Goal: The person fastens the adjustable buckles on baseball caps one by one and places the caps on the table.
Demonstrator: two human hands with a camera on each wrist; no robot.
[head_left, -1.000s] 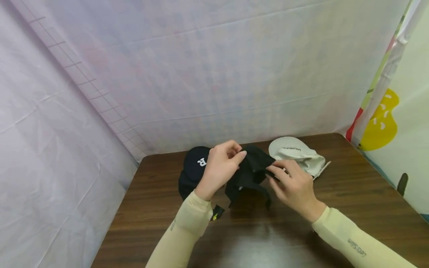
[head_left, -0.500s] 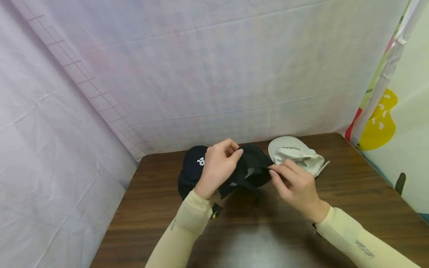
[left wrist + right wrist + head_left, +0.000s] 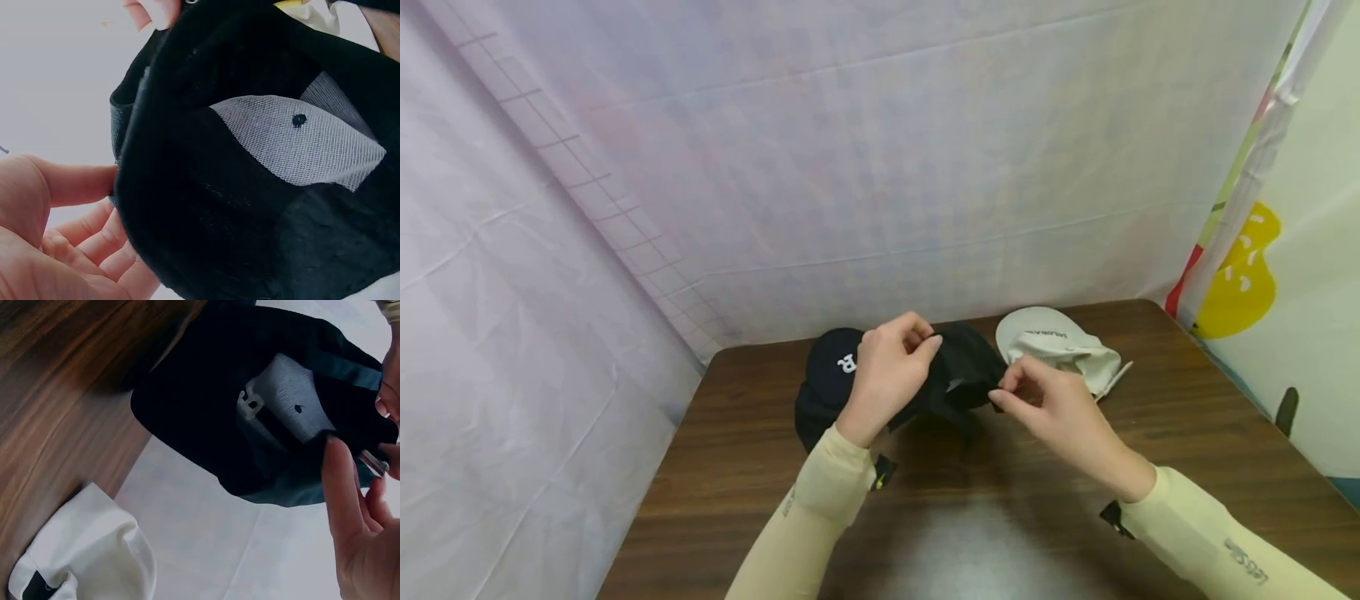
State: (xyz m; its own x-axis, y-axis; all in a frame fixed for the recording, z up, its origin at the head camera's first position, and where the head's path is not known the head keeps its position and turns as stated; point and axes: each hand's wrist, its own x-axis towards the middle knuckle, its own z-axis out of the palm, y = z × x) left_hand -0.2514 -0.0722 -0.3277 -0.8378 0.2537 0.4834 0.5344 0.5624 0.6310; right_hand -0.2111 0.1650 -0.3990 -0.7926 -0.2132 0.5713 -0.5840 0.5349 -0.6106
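A black cap (image 3: 962, 358) is held up over the back of the table between both hands, its hollow underside turned partly toward me. Pale mesh lining (image 3: 300, 137) shows inside it in the left wrist view. My left hand (image 3: 891, 375) pinches the cap's left edge, the thumb on the near side and fingers behind. At the opposite edge, my right hand (image 3: 1060, 408) pinches the rim between thumb and index finger. Beside those fingers, a small metal buckle (image 3: 374, 462) appears in the right wrist view.
A navy cap (image 3: 831, 358) with a white R lies left of the held cap, partly behind my left hand. An off-white cap (image 3: 1037, 325) with dark lettering lies at the back right. The wooden table (image 3: 737, 467) meets a white fabric backdrop (image 3: 850, 192).
The black cap has tilted, and its lower flap has swung up and left. My right hand has shifted its hold on the rim to a thumb-and-finger pinch. The left hand stays nearly still.
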